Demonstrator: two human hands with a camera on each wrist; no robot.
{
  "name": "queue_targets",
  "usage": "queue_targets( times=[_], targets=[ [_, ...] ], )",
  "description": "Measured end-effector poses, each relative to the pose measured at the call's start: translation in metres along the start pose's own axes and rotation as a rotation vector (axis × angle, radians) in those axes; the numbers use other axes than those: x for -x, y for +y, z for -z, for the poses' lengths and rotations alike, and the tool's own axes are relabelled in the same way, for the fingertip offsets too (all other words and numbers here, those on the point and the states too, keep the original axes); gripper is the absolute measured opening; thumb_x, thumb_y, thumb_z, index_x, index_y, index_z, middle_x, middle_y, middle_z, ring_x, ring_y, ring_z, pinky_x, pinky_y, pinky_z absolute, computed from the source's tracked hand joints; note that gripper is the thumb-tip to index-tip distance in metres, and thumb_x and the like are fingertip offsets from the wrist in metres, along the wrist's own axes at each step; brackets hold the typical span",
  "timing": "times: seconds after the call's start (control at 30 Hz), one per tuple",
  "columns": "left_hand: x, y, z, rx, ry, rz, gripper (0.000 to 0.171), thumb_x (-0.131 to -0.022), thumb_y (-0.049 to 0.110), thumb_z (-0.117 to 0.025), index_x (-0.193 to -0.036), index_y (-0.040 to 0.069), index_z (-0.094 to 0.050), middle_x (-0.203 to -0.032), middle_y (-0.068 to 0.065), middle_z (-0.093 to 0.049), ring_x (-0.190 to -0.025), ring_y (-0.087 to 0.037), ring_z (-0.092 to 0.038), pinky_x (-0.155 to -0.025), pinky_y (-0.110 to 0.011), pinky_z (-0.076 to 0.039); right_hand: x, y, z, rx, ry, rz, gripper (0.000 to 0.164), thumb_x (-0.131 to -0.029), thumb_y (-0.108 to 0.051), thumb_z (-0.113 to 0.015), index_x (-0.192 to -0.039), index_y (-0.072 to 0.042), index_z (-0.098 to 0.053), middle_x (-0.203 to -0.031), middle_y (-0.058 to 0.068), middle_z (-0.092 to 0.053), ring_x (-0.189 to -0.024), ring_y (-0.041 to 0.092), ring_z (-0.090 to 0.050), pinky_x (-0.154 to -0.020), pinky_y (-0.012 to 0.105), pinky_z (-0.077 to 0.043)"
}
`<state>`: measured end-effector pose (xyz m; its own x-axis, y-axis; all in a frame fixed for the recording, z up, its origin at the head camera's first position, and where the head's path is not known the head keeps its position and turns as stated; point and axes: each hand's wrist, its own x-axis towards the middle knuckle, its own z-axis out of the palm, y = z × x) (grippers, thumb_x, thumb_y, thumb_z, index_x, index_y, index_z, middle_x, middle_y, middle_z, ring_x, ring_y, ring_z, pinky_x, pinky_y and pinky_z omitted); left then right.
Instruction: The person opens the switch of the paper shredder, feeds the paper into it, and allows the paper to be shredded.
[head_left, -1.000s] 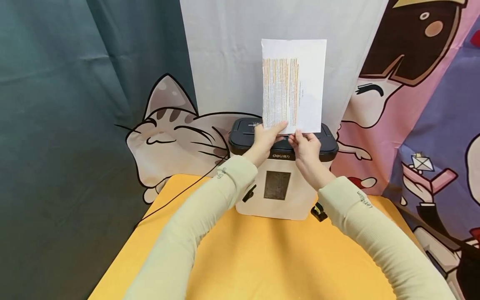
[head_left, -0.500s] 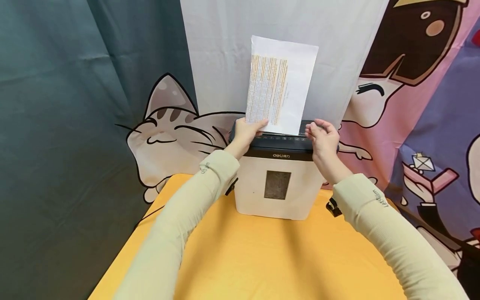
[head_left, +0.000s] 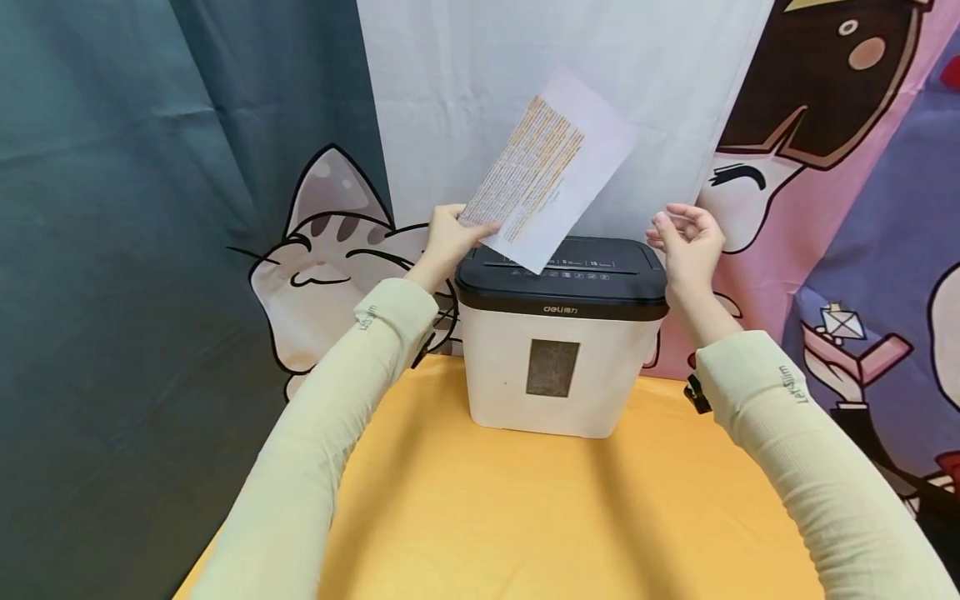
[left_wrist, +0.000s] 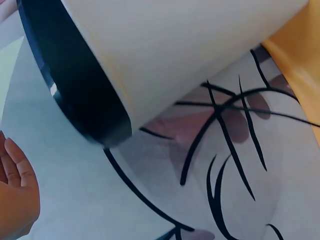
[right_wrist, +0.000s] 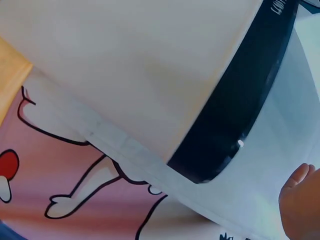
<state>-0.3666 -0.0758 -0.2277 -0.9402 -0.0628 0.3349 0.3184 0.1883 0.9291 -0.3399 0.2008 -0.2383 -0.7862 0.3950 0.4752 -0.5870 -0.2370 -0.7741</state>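
Observation:
A printed sheet of paper (head_left: 551,171), its text marked in orange, is tilted to the right in the head view. My left hand (head_left: 450,242) pinches its lower left corner, thumb on the printed face. Below and behind the sheet's lower corner stands a paper shredder (head_left: 487,367) with a white bin and a black top (head_left: 600,283). My right hand (head_left: 692,246) is raised above the shredder's right end, fingers loosely bent, holding nothing. In the left wrist view only part of the left hand (left_wrist: 17,190) shows, at the left edge. The right wrist view shows part of the right hand (right_wrist: 300,205).
The shredder stands on a yellow tablecloth (head_left: 480,517) near its back edge. Behind hangs a curtain printed with a cartoon cat (head_left: 330,267) and cartoon figures. A dark cable (left_wrist: 280,117) crosses beside the shredder in the left wrist view.
My right hand has let go of the sheet and moved right and up. My left hand has moved left and up, and the sheet has swung from upright to tilted, uncovering the shredder's top.

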Motion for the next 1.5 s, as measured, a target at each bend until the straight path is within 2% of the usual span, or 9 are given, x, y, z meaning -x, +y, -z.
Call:
queue_targets(
  times=[0.1,0.23,0.43,0.57,0.73,0.9,1.03,1.27,1.5],
  targets=[
    [-0.004,0.004,0.006,0.022,0.012,-0.009,0.033,-0.079,0.004,-0.073,-0.109,-0.006,-0.066,-0.110,-0.022,-0.067,-0.079,-0.012,-0.066,-0.075,-0.031,-0.056,-0.001,-0.002,-0.002,0.030,-0.035,-0.011,0.016,-0.083,0.006,-0.064,-0.092,-0.007,-0.060,-0.072,0.000,-0.063,-0.058,0.007,-0.064,-0.058,0.015,-0.052],
    [-0.007,0.011,0.011,0.061,0.012,-0.049,0.032,-0.079,0.001,-0.072,-0.110,-0.005,-0.067,-0.110,-0.022,-0.067,-0.085,-0.018,-0.069,-0.074,-0.028,-0.056,0.000,-0.005,-0.006,0.176,-0.106,0.018,0.024,-0.084,0.002,-0.065,-0.106,-0.006,-0.058,-0.086,-0.001,-0.059,-0.073,0.006,-0.062,-0.068,0.014,-0.051],
    [-0.009,0.022,0.018,-0.018,0.025,-0.105,0.030,-0.078,0.011,-0.076,-0.105,-0.001,-0.070,-0.104,-0.018,-0.070,-0.073,-0.005,-0.064,-0.059,-0.020,-0.050,-0.001,-0.012,-0.013,0.396,-0.160,0.064,0.053,-0.085,-0.009,-0.067,-0.133,-0.011,-0.045,-0.118,-0.002,-0.048,-0.106,0.012,-0.050,-0.091,0.026,-0.041],
    [-0.008,0.025,0.019,-0.005,-0.017,-0.141,0.028,-0.080,0.010,-0.074,-0.105,-0.003,-0.070,-0.101,-0.020,-0.071,-0.068,-0.002,-0.064,-0.056,-0.018,-0.049,-0.002,-0.015,-0.016,0.524,-0.243,0.084,0.065,-0.084,-0.012,-0.069,-0.141,-0.018,-0.038,-0.139,0.004,-0.039,-0.125,0.019,-0.042,-0.099,0.034,-0.037],
    [-0.008,0.026,0.016,0.008,-0.049,-0.173,0.027,-0.082,0.008,-0.072,-0.105,-0.004,-0.069,-0.100,-0.022,-0.070,-0.068,-0.005,-0.066,-0.058,-0.020,-0.053,0.000,-0.013,-0.024,0.515,-0.306,0.138,0.037,-0.084,-0.003,-0.068,-0.119,-0.010,-0.059,-0.114,-0.005,-0.058,-0.105,0.009,-0.053,-0.085,0.019,-0.044],
    [-0.010,0.026,0.012,0.008,-0.032,-0.168,0.027,-0.082,0.008,-0.072,-0.106,-0.003,-0.069,-0.103,-0.022,-0.069,-0.080,-0.015,-0.070,-0.072,-0.027,-0.056,-0.001,-0.015,-0.023,0.503,-0.276,0.175,0.011,-0.087,0.000,-0.063,-0.090,-0.011,-0.064,-0.084,-0.019,-0.058,-0.080,-0.002,-0.055,-0.066,0.011,-0.043],
    [-0.010,0.027,0.011,-0.044,-0.011,-0.192,0.023,-0.084,0.010,-0.071,-0.103,-0.003,-0.070,-0.100,-0.021,-0.070,-0.082,-0.016,-0.069,-0.076,-0.026,-0.054,-0.004,-0.017,-0.021,0.585,-0.243,0.187,0.011,-0.088,-0.003,-0.062,-0.079,-0.008,-0.063,-0.074,-0.020,-0.056,-0.071,-0.004,-0.054,-0.061,0.012,-0.041],
    [-0.011,0.026,0.006,-0.124,-0.014,-0.198,0.021,-0.083,0.013,-0.072,-0.089,-0.007,-0.070,-0.081,-0.013,-0.071,-0.068,-0.006,-0.057,-0.071,-0.020,-0.046,-0.008,-0.017,-0.011,0.796,-0.201,0.118,0.018,-0.089,-0.011,-0.062,-0.088,0.006,-0.066,-0.078,-0.010,-0.060,-0.075,-0.008,-0.050,-0.063,0.010,-0.040],
    [-0.013,0.018,0.000,-0.143,0.021,-0.160,0.019,-0.082,0.014,-0.073,-0.095,-0.001,-0.073,-0.088,-0.014,-0.073,-0.074,-0.008,-0.061,-0.071,-0.021,-0.048,-0.016,-0.009,0.004,0.891,-0.287,0.164,0.017,-0.087,-0.009,-0.065,-0.083,0.007,-0.062,-0.068,-0.020,-0.056,-0.067,-0.015,-0.048,-0.064,0.005,-0.039]
  ],
)
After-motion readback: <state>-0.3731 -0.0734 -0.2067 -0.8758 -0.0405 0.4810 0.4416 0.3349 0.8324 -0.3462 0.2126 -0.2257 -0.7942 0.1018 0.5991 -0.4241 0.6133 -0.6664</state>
